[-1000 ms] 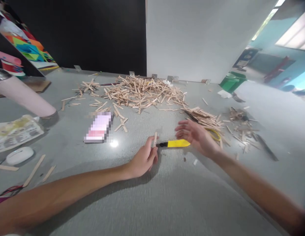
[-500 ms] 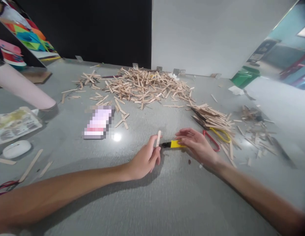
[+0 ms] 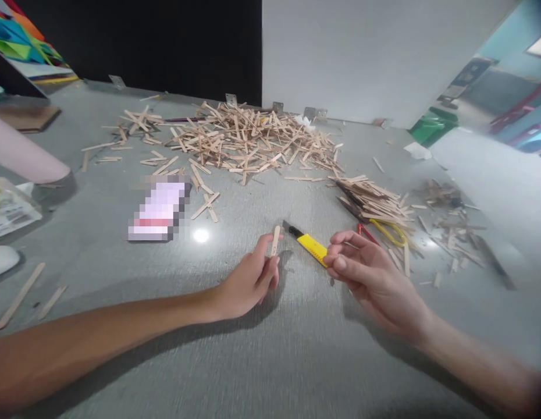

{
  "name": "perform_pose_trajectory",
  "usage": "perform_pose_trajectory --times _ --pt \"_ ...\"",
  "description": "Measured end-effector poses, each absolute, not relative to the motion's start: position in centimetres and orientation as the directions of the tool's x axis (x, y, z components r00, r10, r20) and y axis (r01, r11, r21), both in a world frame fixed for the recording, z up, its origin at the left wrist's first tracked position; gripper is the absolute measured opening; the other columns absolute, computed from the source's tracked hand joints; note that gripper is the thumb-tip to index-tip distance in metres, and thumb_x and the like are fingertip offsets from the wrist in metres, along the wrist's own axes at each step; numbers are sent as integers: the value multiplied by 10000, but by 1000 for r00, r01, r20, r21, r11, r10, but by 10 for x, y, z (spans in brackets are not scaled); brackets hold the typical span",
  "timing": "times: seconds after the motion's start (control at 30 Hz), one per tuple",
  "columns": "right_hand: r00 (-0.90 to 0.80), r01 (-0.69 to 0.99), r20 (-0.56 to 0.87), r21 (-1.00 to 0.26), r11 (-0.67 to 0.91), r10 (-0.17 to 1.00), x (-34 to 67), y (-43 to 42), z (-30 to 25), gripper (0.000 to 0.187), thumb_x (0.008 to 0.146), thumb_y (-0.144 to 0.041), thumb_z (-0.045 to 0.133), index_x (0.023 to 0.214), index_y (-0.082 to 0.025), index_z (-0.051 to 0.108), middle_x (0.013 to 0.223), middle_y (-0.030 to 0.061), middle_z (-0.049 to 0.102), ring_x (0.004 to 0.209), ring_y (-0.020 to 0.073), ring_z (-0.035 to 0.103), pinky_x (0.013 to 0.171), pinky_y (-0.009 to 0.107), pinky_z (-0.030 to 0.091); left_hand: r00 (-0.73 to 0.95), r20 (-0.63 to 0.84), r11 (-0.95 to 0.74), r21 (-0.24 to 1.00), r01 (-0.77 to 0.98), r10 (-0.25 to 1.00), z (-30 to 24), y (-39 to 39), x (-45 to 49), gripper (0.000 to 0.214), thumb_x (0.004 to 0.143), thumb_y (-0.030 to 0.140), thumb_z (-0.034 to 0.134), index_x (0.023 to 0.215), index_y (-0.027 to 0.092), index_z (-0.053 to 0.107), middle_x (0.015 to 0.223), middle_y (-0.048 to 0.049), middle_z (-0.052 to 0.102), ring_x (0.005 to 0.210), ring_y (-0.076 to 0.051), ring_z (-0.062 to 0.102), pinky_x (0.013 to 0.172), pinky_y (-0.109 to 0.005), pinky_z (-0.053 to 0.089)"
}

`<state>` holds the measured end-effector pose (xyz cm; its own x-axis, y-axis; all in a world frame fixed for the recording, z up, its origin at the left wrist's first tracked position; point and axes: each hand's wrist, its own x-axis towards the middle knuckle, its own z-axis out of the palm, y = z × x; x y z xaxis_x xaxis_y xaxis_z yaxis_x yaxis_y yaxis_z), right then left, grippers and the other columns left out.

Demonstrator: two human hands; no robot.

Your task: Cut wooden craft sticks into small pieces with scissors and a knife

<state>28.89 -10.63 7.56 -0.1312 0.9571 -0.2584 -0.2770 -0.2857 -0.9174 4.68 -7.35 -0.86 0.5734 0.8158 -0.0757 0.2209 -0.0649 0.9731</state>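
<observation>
Between thumb and index finger, my left hand [image 3: 253,274] pinches a short wooden craft stick [image 3: 275,241], held upright with small dark markings near its lower end. My right hand [image 3: 375,276] has its fingertips closed on the rear end of a yellow and black utility knife [image 3: 312,247]. The blade is out and points up and left, just right of the stick and apart from it. Part of the knife's handle is hidden by my right fingers.
A large heap of craft sticks [image 3: 253,139] lies at the back. Red and yellow-handled scissors [image 3: 388,233] rest by a stick bundle [image 3: 375,201] on the right. Wood scraps [image 3: 454,227] lie farther right. A phone [image 3: 159,209], pink cylinder [image 3: 28,148] and white mouse [image 3: 2,260] are leftward.
The utility knife has turned from level to slanting, blade end up and left. My right hand has come nearer and lower, its fingers curled in. The left hand keeps its pinch on the stick.
</observation>
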Motion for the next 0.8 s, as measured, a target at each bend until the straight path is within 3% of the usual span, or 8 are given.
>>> perform_pose_trajectory --times 0.27,0.63,0.8 --pt "-251 -320 -154 -919 -232 956 283 -117 78 362 799 -186 937 997 -265 644 1047 19 704 810 144 663 709 261 587 565 -72 -81 967 242 822 -6 -74 47 427 1172 411 331 1552 219 314 708 74 622 397 -79 479 427 -176 427" --pt "-300 -370 -84 -908 -197 950 284 -117 74 405 897 -119 855 919 -238 469 1032 -5 613 795 95 575 681 197 583 574 -75 -80 967 241 816 -9 -73 46 488 1174 468 328 1595 228 272 726 72 622 414 -81 481 430 -178 440" --pt "-300 -372 -89 -906 -203 950 282 -117 71 416 926 -118 830 939 -254 437 916 -46 493 777 92 535 591 157 549 574 -66 -91 967 240 816 -11 -73 45 488 1178 457 321 1607 232 263 729 67 624 420 -81 483 430 -172 444"
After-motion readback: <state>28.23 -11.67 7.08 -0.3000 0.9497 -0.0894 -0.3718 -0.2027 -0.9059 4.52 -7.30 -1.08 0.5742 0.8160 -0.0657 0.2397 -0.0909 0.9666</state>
